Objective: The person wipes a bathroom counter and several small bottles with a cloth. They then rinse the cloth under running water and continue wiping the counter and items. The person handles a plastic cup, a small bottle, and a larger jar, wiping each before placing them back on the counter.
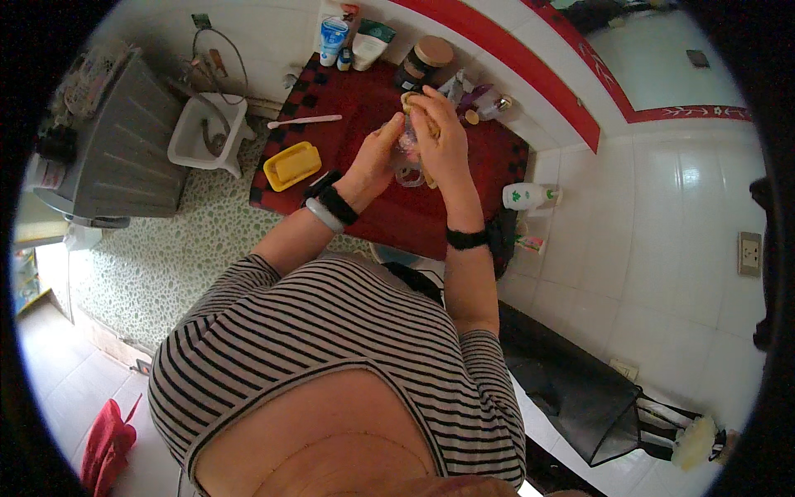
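Both of my hands are raised over a dark red tabletop (385, 211). My left hand (374, 152) grips a clear, shiny object (407, 144), perhaps a small glass or plastic container; its shape is partly hidden by my fingers. My right hand (444, 140) presses a yellowish cloth (410, 100) against that object from the other side, and the cloth's edge shows below the palm. Left of my hands, a yellow soap dish (310, 163) holds a bar of soap (296, 166). A pale pink toothbrush (303, 122) lies behind the dish.
Tubes (372, 45) and a dark jar with a tan lid (428, 59) stand along the back wall. To the right are a perfume-like bottle (494, 107) and a white bottle (523, 196). A white basin (208, 133) and a grey ribbed plastic unit (130, 136) stand left.
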The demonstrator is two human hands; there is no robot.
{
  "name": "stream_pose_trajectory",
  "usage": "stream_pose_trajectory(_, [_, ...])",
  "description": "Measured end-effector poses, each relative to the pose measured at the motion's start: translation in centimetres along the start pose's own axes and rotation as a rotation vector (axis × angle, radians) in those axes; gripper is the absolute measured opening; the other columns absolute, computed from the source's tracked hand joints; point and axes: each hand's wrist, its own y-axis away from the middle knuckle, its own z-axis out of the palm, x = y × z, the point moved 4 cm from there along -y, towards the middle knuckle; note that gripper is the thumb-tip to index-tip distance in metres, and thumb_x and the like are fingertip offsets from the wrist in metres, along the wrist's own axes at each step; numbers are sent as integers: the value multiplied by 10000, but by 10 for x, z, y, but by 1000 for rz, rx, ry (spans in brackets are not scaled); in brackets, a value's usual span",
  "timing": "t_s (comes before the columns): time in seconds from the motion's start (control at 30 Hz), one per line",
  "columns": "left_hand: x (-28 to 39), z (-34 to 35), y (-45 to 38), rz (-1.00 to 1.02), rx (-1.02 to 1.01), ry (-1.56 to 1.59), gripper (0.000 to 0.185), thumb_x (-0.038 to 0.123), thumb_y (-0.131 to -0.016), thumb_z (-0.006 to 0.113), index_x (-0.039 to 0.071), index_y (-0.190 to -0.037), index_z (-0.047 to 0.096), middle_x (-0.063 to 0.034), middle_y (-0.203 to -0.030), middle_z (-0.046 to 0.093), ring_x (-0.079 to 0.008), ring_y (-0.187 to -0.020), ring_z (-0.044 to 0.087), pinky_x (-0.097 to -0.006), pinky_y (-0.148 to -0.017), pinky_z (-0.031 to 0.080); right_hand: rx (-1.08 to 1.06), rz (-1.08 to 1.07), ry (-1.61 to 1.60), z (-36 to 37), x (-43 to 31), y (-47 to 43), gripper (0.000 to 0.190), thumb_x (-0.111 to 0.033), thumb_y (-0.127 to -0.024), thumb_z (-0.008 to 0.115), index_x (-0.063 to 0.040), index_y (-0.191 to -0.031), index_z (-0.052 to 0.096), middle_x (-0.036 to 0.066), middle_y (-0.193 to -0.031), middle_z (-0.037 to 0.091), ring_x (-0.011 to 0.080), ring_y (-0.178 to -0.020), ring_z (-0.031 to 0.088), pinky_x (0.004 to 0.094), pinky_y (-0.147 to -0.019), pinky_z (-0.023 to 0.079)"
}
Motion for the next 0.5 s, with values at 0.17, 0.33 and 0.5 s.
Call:
stream_pose_trajectory(0.17, [9, -6, 4, -7, 46, -103, 354, 399, -989, 561, 59, -1076, 607, -20, -869, 640, -125, -754, 610, -295, -677, 504, 32, 811, -646, 5, 55, 9, 257, -255, -971, 578, -20, -1023, 669, 61, -1006, 681, 181, -974, 641, 325, -842, 495])
stream_pose_trajectory(0.33, [9, -21, -3, -5, 91, -18, 357, 400, -985, 566, 56, -1069, 610, -21, -863, 636, -131, -744, 602, -295, -678, 500, 321, 126, -301, 8, 22, 31, 186, -101, -975, 543, -46, -1123, 641, 95, -1149, 653, 235, -1070, 621, 341, -979, 450])
stream_pose_trajectory(0.5, [8, -25, -7, -39, -46, 93, 495, 471, -1005, 475, 37, -1214, 590, -78, -1123, 659, -197, -1034, 623, -353, -917, 500, 232, -188, 22, 31, -15, 64, 204, -63, -940, 578, -39, -1127, 656, 132, -1261, 607, 320, -1210, 545, 418, -1017, 432])
